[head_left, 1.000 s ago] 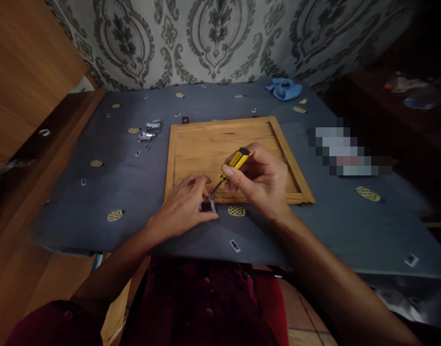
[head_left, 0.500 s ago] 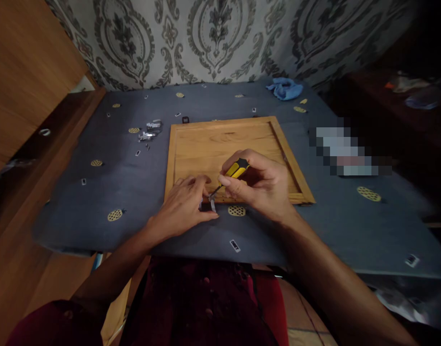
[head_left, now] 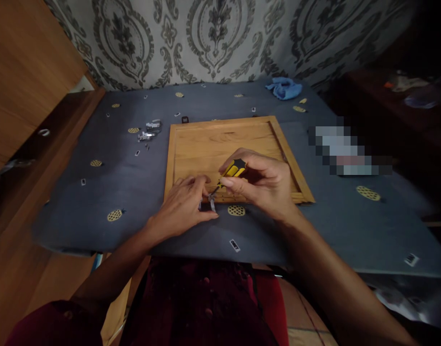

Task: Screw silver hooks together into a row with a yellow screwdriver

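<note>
A wooden cabinet door [head_left: 220, 139] with a raised frame lies flat in front of me. At its near edge sits a metal hinge [head_left: 212, 205], partly hidden by my fingers. My left hand [head_left: 184, 204] grips the hinge, with thumb and fingers on either side of it. In my right hand [head_left: 265, 180] is a yellow and black screwdriver [head_left: 235, 169], tilted, its handle pinched between thumb and fingers. Its shaft points down and left to the hinge; the tip and any screw there are too small to make out.
More metal hinges [head_left: 148, 132] and small screws [head_left: 146, 147] lie left of the door on the dark patterned cloth [head_left: 127, 178]. A small black square piece [head_left: 185, 119] is behind the door. A blue cloth [head_left: 284, 89] lies at the back right, and a pixelated patch covers something on the right.
My right hand has turned slightly, and the screwdriver handle has rotated and shifted a little left. My left hand and the hinge stay in place.
</note>
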A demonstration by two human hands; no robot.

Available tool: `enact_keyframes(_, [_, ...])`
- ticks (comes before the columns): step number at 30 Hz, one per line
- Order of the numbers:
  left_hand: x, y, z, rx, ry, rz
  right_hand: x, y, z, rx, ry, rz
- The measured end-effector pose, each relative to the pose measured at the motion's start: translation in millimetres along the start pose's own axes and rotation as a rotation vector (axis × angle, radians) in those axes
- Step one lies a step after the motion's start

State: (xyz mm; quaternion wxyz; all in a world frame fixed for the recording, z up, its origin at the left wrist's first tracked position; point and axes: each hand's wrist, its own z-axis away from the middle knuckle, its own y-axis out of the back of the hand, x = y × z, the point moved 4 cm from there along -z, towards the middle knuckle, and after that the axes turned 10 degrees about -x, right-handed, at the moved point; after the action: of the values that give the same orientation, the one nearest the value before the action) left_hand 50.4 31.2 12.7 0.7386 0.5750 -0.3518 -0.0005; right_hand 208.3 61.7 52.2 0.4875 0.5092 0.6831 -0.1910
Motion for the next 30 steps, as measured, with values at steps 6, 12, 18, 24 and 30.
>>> enact_keyframes(6, [-0.3, -0.6, 0.7, 0.003, 0.003, -0.024, 3.3, -3.3, 3.8, 0.145, -0.064, -0.050])
enact_keyframes(12, [0.4, 0.1, 0.6, -0.004, 0.004, -0.013, 1.8, 3.1, 5.3, 0.274, -0.023, -0.055])
enact_keyframes(18, [1.3, 0.8, 0.2, -0.013, 0.014, -0.009, 4.7, 0.2, 4.0, 0.210, -0.031, -0.058])
enact_keyframes(24, [0.9, 0.7, 0.8, -0.005, 0.013, -0.011, 9.4, -3.3, 4.7, 0.183, -0.070, -0.079])
enact_keyframes(30, [1.2, 0.3, 0.6, -0.014, 0.014, -0.019, 7.3, -1.9, 2.6, 0.132, -0.074, -0.107])
